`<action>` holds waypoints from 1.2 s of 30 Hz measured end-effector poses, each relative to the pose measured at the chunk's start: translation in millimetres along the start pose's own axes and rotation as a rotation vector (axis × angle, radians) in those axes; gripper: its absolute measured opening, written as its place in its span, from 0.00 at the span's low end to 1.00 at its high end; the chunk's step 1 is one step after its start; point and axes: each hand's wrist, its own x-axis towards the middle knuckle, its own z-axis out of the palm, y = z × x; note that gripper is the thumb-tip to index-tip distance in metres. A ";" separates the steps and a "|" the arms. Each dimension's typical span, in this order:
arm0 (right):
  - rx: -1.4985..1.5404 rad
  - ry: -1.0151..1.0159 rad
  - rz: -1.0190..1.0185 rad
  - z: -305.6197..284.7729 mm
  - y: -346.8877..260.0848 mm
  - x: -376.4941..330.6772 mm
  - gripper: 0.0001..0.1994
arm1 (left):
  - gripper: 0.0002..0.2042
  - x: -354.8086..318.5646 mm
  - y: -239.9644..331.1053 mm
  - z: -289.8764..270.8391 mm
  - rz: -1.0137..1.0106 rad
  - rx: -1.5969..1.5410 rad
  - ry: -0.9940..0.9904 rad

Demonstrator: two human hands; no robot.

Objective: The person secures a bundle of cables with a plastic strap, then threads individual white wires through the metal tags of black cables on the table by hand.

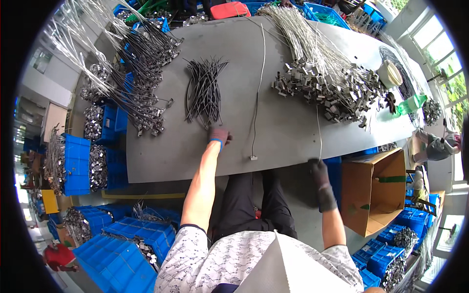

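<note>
My left hand, in a dark reddish glove with a blue cuff, has its fingers curled at the near ends of a bundle of short black tubes. What it pinches is too small to make out. My right hand, in a dark glove and somewhat blurred, hangs just off the table's near edge. It is closed on the near end of a thin pale wire cable that runs back to the heap. Between my hands a single cable, dark along its near part, lies lengthwise with a small metal block on its end.
The grey table holds a large heap of cables with metal end blocks at right. Black-sleeved cables hang over its left side. A green bottle, a cardboard box and blue crates stand around. Other people are at the edges.
</note>
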 end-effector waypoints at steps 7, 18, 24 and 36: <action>-0.394 -0.584 0.919 -75.0 255.2 -331.6 0.13 | 0.06 -129.3 17.9 16.3 -0.372 -1.476 -0.511; -0.790 -0.442 0.525 -60.5 219.6 -475.7 0.14 | 0.04 -268.3 91.2 265.4 -0.455 -0.950 -0.751; -0.896 -0.680 0.460 -60.7 218.7 -507.0 0.15 | 0.06 -321.4 147.1 230.8 -0.164 -1.105 -0.558; -1.026 -0.686 0.414 -81.8 276.8 -443.6 0.12 | 0.08 -221.1 245.5 42.9 0.635 -1.016 0.159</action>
